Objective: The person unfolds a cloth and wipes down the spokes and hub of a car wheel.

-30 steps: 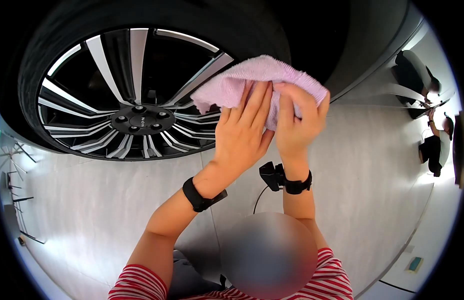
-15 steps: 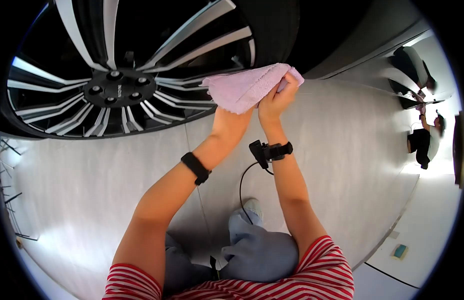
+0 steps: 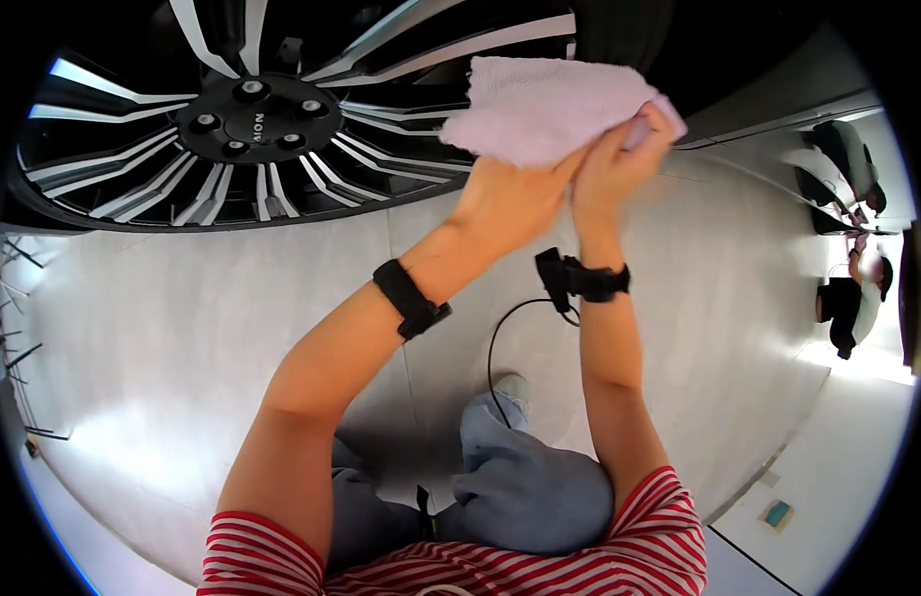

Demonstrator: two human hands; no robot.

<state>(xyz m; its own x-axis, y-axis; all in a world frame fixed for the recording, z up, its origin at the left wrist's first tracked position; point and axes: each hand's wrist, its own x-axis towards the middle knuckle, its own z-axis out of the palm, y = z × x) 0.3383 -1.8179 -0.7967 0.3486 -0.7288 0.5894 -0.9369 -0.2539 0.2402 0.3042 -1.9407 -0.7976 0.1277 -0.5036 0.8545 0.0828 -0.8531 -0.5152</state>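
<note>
A pink cloth (image 3: 550,104) is spread in front of the right part of a black and silver wheel (image 3: 257,117). My right hand (image 3: 619,164) has its fingers closed on the cloth's right end. My left hand (image 3: 515,199) is beside it, its fingers largely hidden under the cloth, so their grip does not show. The two hands are close together at the cloth's lower edge. Whether the cloth touches the spokes or tire cannot be made out.
Dark car bodywork (image 3: 758,89) extends to the right of the wheel. A person (image 3: 857,298) is by the car at the far right. A black cable (image 3: 492,348) hangs from my right wrist device. Thin black legs (image 3: 23,358) stand at the left edge.
Since half a second ago, both hands and the cloth have moved right and up in view, and the cloth is spread wider. Earlier, the left fingers showed against it. The camera view has shifted too.
</note>
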